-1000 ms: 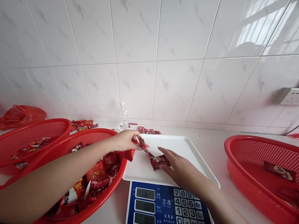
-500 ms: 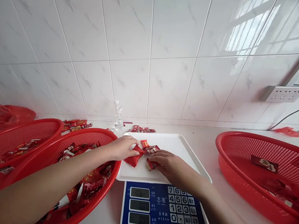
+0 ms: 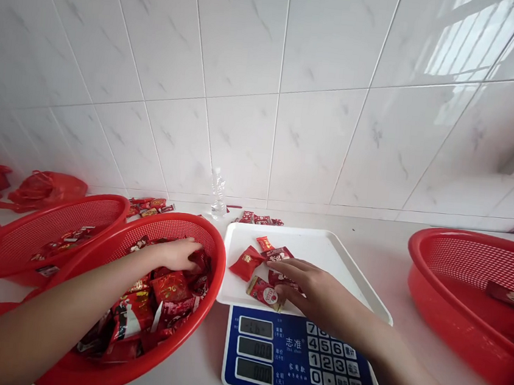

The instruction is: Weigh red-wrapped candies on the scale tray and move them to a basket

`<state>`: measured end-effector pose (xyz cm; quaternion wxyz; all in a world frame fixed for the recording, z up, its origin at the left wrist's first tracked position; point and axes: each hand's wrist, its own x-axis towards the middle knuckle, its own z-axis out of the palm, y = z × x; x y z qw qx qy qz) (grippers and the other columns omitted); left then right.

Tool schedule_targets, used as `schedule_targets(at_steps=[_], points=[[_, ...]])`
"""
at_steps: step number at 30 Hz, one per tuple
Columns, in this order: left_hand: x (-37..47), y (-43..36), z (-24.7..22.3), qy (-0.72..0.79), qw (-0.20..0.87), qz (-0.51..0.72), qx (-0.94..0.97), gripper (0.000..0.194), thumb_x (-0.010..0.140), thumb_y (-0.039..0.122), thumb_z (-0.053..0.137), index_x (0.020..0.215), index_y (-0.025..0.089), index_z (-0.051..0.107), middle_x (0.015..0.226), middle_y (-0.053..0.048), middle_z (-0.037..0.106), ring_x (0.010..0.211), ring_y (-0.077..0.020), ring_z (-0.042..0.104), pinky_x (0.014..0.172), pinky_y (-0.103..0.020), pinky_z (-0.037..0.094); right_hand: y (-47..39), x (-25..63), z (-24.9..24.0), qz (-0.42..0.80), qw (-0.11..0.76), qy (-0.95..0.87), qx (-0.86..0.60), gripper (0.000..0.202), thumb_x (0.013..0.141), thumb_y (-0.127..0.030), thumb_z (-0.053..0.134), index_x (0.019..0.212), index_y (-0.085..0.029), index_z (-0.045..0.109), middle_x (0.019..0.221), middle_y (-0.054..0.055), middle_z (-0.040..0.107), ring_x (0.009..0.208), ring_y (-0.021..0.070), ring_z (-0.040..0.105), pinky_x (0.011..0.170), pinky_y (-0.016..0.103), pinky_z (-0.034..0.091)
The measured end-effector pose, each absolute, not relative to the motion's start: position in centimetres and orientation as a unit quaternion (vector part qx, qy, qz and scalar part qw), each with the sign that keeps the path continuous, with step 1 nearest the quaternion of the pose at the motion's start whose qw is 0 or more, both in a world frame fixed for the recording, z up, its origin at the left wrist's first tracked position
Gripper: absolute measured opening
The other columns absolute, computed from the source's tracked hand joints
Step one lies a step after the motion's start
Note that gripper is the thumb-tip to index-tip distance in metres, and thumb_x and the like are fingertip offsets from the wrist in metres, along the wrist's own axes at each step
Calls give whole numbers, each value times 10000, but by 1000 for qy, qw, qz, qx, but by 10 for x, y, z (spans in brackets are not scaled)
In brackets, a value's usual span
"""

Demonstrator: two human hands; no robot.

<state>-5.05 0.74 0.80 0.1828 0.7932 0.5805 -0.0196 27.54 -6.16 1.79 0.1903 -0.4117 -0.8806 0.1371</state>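
My left hand [image 3: 181,254] is down in the middle red basket [image 3: 217,274], its fingers bent around a red snack packet [image 3: 202,263] in the heap; the fingertips are partly hidden. Over the white scale tray [image 3: 341,262], my right hand [image 3: 305,283] has thumb and fingers apart, resting by several small packets. Among these are a plain red packet [image 3: 247,263], a small orange-red one [image 3: 265,243], a dark red one [image 3: 279,254] and a pink-red one with gold ends [image 3: 265,293]. Another dark packet lies partly under my right fingers.
Below the tray is the scale's blue keypad panel [image 3: 294,362]. Red baskets stand at far left [image 3: 115,205] and right [image 3: 426,284], with packets inside. A clear plastic bottle [image 3: 218,194] and loose packets [image 3: 258,219] are near the tiled wall. Red bags [image 3: 48,189] lie back left.
My left hand has moved from the red packet on the tray into the middle basket. The pink-red packet now shows beside my right hand, whose fingers have spread. The view has turned left.
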Motion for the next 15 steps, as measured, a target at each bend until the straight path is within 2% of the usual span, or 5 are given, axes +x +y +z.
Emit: schedule_targets(at_steps=[4, 9, 12, 15], points=[[-40, 2, -5, 576, 164, 30, 800, 240, 761, 370, 574, 933, 216, 636, 1029, -59, 679, 936, -241, 625, 795, -300, 462, -64, 274, 18, 121, 183, -887, -406, 370, 905, -249, 441, 1257, -229, 552, 1199, 79, 630, 1098, 225, 581, 894, 393, 501], [-26, 0, -11, 614, 168, 46, 770, 178, 736, 326, 566, 857, 200, 599, 888, -59, 698, 781, -238, 649, 652, -296, 468, -66, 273, 22, 120, 179, -887, -408, 365, 894, -219, 442, 1238, -228, 563, 1202, 79, 630, 1077, 219, 595, 872, 383, 513], [-23, -1, -1, 621, 159, 56, 765, 121, 678, 221, 566, 797, 204, 578, 823, -37, 685, 724, -217, 639, 588, -272, 442, -68, 274, 26, 118, 172, -884, -419, 365, 892, -205, 433, 1229, -239, 568, 1188, 73, 638, 1035, 215, 616, 842, 376, 523], [-21, -2, 28, 649, 121, 87, 746, 116, 683, 236, 548, 795, 209, 558, 755, -14, 658, 672, -200, 616, 549, -265, 412, -69, 275, 30, 120, 163, -879, -432, 362, 892, -209, 439, 1228, -228, 572, 1188, 79, 638, 1049, 223, 607, 851, 379, 514]])
